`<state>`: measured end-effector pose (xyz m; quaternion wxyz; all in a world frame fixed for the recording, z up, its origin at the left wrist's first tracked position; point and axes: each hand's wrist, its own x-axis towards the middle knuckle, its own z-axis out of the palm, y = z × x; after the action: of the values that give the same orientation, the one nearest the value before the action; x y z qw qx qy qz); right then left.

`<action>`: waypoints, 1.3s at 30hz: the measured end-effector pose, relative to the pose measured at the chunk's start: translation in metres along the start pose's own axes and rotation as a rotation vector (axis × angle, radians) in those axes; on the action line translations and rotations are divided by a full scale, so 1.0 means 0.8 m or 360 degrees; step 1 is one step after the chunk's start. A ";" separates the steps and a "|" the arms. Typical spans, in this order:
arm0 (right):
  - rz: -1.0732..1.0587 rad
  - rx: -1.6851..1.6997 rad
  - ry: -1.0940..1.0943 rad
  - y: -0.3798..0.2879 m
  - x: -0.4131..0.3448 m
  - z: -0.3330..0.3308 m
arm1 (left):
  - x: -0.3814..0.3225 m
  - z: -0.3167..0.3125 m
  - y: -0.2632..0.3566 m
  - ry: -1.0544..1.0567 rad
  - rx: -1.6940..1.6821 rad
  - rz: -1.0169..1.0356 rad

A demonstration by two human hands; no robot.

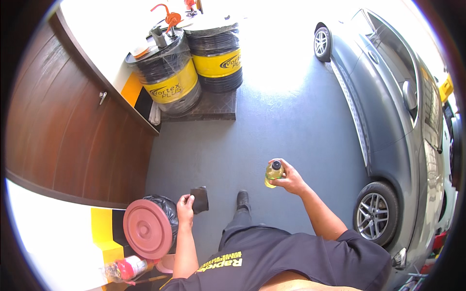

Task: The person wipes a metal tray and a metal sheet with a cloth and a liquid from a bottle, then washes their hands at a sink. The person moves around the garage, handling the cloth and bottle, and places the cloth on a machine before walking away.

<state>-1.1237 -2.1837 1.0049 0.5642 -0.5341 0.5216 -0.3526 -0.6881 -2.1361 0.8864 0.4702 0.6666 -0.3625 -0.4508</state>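
My right hand (289, 179) is closed around a small clear bottle (271, 176) of yellow-green liquid with a black cap, held over the grey floor. Between the thumb and fingers of my left hand (185, 209) is a flat dark square piece (200, 200), perhaps cloth or sandpaper; its material cannot be told. Just left of that hand is a bin with a round pink lid (147, 229) and a black liner (164, 204). One black shoe (243, 198) shows on the floor between my hands.
A grey car (382, 102) stands along the right. Yellow-and-black oil drums (171, 85), wrapped in plastic, stand on a dark pallet (222, 109) ahead, one with an orange hand pump (172, 19). At left is a brown wooden door (72, 120). A red container (131, 267) lies near the bin.
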 end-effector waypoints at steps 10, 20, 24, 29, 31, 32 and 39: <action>-0.0181 0.0161 0.0428 -0.068 0.139 -0.139 | 0.263 0.265 0.236 -0.0586 -0.0193 -0.0233; -0.0070 0.0376 0.0929 -0.012 0.234 -0.331 | 0.424 0.560 0.347 -0.1200 -0.0449 -0.0227; -0.0054 0.0429 0.0909 0.002 0.311 -0.420 | 0.475 0.635 0.353 -0.1049 -0.0369 -0.0332; -0.0019 0.0484 0.0702 -0.031 0.442 -0.529 | 0.555 0.714 0.379 -0.0838 -0.0367 -0.0346; 0.0007 0.0405 0.0648 -0.046 0.500 -0.565 | 0.596 0.736 0.379 -0.0813 -0.0362 -0.0323; 0.0019 0.0371 0.0630 -0.054 0.527 -0.581 | 0.612 0.749 0.376 -0.0692 -0.0280 -0.0328; 0.0002 0.0391 0.0595 -0.072 0.726 -0.649 | 0.770 0.846 0.378 -0.0811 0.0028 -0.0316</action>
<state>-1.4957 -2.8706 0.9969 0.5187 -0.3866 0.5705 -0.5059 -1.1394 -2.9874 0.9120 0.3115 0.5680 -0.4058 -0.6447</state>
